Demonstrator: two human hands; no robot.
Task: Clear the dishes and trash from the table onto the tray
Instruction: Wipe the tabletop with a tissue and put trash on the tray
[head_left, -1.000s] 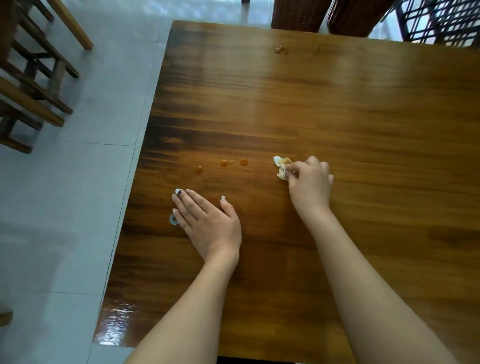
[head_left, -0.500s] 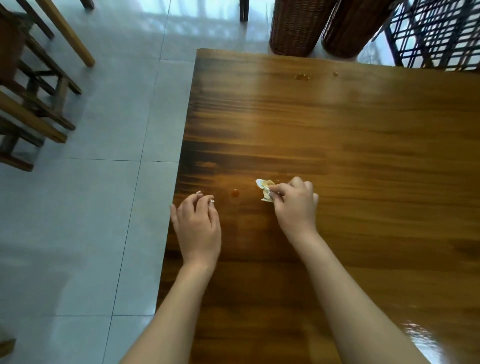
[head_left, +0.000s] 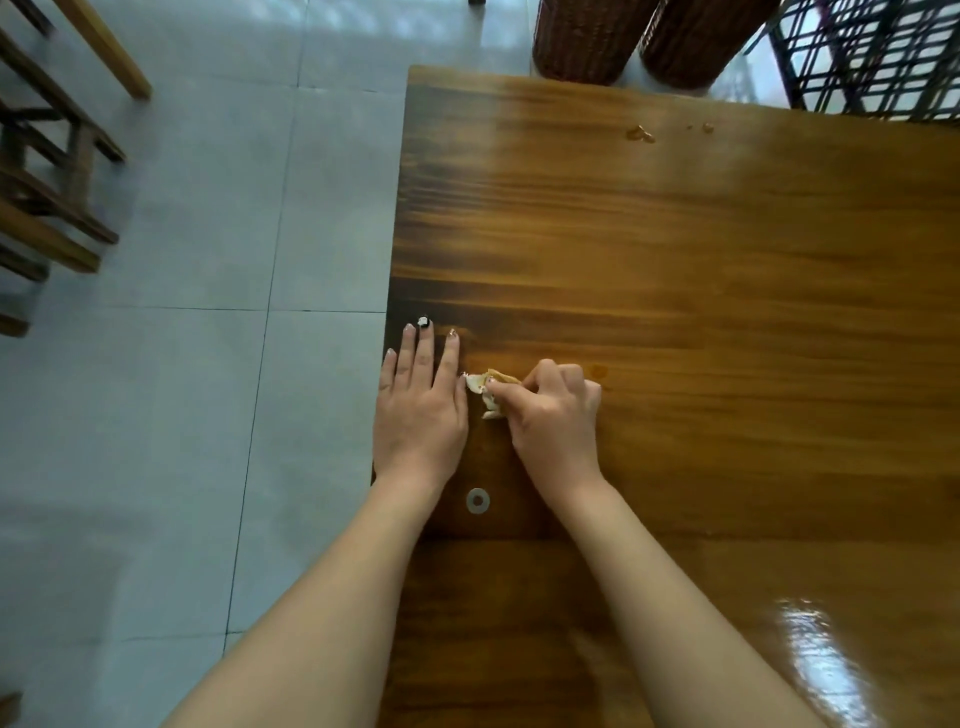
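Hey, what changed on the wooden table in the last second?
The right hand, gripping the crumpled white tissue, wiped leftward to the left edge of the brown wooden table; the orange drops in its path are gone, bar a faint stain. The left hand shifted to that edge, curled, then flattened again. Unchanged: the tissue grip, the far brown crumbs.

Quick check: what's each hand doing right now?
Left hand: open, fingers straight, flat on the wooden table.
Right hand: closed, pinching a crumpled napkin.
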